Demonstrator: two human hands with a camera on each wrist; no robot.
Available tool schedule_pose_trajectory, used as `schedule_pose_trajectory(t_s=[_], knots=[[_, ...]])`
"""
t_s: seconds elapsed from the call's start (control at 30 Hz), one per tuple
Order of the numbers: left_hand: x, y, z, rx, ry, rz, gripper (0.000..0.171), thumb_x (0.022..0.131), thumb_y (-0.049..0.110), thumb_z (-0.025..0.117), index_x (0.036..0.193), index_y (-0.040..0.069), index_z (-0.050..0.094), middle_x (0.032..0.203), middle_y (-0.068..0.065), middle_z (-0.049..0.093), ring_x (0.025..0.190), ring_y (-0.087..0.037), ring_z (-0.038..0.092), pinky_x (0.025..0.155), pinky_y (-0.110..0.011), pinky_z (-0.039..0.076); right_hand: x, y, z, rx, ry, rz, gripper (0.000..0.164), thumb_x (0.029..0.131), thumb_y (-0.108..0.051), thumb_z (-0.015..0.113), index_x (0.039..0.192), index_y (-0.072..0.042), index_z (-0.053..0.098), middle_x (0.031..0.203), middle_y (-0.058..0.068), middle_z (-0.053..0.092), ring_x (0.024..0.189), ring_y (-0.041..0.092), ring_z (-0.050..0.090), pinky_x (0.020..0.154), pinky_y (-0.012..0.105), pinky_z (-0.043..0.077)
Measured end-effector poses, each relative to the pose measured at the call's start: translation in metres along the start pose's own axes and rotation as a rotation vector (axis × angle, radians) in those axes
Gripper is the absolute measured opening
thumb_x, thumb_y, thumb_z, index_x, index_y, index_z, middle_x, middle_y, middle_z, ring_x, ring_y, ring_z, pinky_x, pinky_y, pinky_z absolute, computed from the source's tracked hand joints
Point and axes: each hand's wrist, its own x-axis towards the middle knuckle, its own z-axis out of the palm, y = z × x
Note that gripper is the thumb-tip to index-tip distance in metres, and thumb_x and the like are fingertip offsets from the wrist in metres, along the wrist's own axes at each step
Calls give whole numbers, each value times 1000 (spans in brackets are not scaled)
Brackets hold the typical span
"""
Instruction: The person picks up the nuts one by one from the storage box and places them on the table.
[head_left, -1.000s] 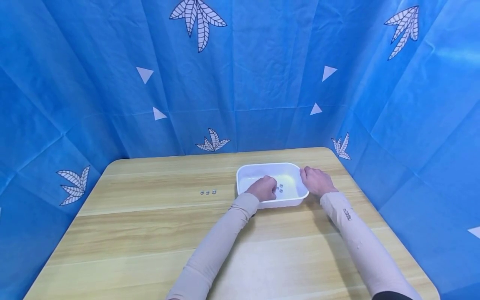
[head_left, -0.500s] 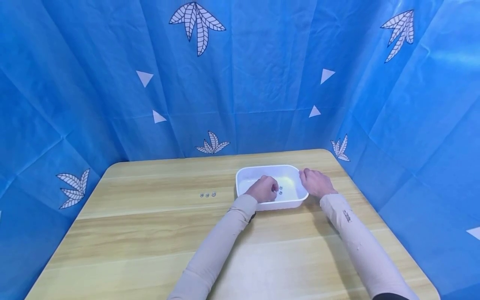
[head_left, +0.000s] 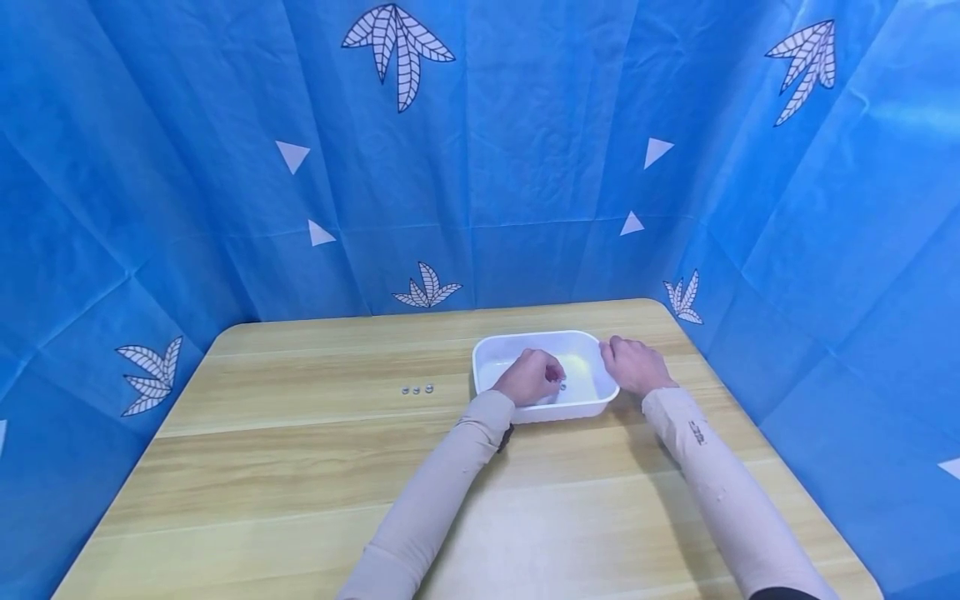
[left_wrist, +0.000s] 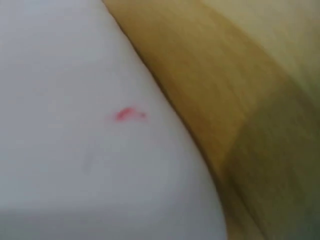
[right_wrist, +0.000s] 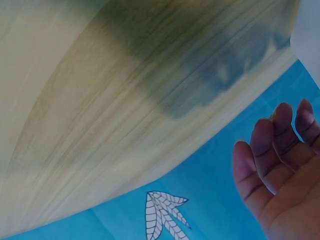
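Note:
A white plastic basin (head_left: 540, 411), shallow with rounded corners, stands toward the back right of the table. My left hand (head_left: 528, 377) reaches down into it, thumb and forefinger curled together over a small silvery metal piece that the fingertips mostly hide. Another small silvery piece (head_left: 563, 387) lies on the basin floor right beside those fingertips. At the basin's right end, my right hand (head_left: 633, 365) grips the rim; in the right wrist view its other fingers (right_wrist: 262, 150) curve loosely outside the basin. The left wrist view shows only the white basin wall (left_wrist: 100, 150), with a red mark.
Three small silvery pieces (head_left: 416, 390) lie in a row on the wooden table (head_left: 300, 467), left of the basin. A blue curtain (head_left: 525, 167) with leaf prints hangs behind and on both sides of the table.
The left fingertips have shifted slightly right and now cover one of the pieces that lay in view in the basin. The right hand keeps its place on the rim.

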Motion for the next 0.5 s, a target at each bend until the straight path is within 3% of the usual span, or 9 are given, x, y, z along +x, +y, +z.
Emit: schedule_pose_trajectory(t_s=[0.5], knots=[[-8,12,-12,-123,36,-1,17,90,9,77,105,4,80,95,-4,80,85,-7,72,80,-14,56,0,-3,-2,-21,-1,1,56,110,-40,28,127,3,61,118,26,69,111,46,66,95,65,54]])
